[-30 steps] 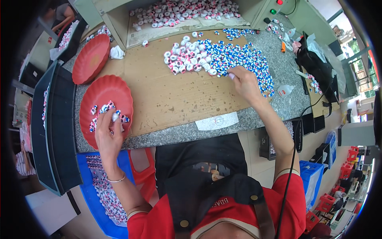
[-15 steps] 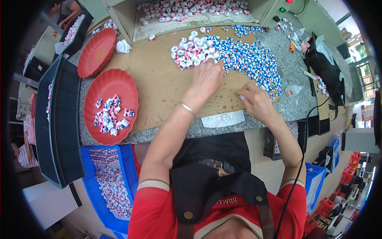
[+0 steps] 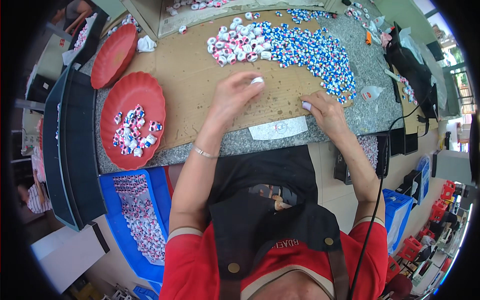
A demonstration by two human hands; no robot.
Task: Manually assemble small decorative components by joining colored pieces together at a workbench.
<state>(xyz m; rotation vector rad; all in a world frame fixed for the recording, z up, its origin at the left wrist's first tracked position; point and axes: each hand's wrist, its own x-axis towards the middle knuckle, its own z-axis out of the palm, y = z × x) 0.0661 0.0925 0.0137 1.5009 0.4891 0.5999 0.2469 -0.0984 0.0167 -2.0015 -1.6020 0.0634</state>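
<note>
My left hand (image 3: 234,96) pinches a small white and pink figurine piece (image 3: 257,80) between thumb and fingers, above the cardboard sheet (image 3: 187,85). It is nearest to a pile of white and pink round pieces (image 3: 245,42). To the right spreads a heap of small blue and white pieces (image 3: 312,52). My right hand (image 3: 326,114) rests at the near right edge of the cardboard, its fingers bent in with a pale lilac cover (image 3: 306,105) on the thumb. Whatever its fingertips grip is too small to make out. A white paper strip (image 3: 278,128) lies between the hands.
At the left, a red scalloped dish (image 3: 159,102) holds several joined figurines, with another red dish (image 3: 114,55) behind it. A small clear bottle (image 3: 371,93) lies on the right. Below the table's left edge is a blue bin (image 3: 162,200). A black cable (image 3: 382,185) hangs at the right.
My left hand has drawn back from the white and pink pile toward me, now with one piece in its fingers. My right hand has stayed nearly in place. The view has shifted slightly.
</note>
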